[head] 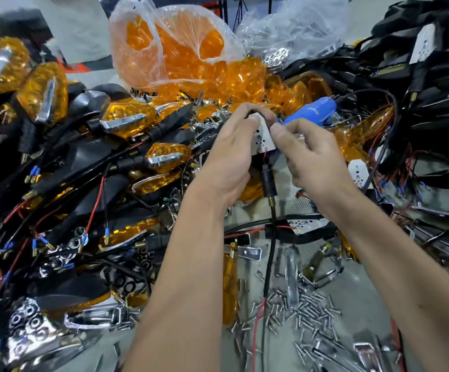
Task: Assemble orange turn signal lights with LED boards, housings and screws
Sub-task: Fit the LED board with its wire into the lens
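Half-built unit at scene centre, held above bench: black plastic housing (pixel 261 159) with threaded stalk pointing near, white perforated LED board (pixel 263 135) sitting on top. Left hand (pixel 228 159) curled round housing body; right hand (pixel 306 154) pinching board's right edge.

Looks light, rigid; board thin, so grip housing sides, not red/black leads (pixel 267 264) hanging down.

Blue electric screwdriver (pixel 312 112) just behind right fingers. Loose silver screws (pixel 306 310) near right, tiny, probably slippery.

Board seating, screw holes hidden by fingers, can't tell.

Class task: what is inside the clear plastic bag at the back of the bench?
The clear plastic bag holds orange lenses, heaped loosely. How many, and what lies beneath them, is hidden.
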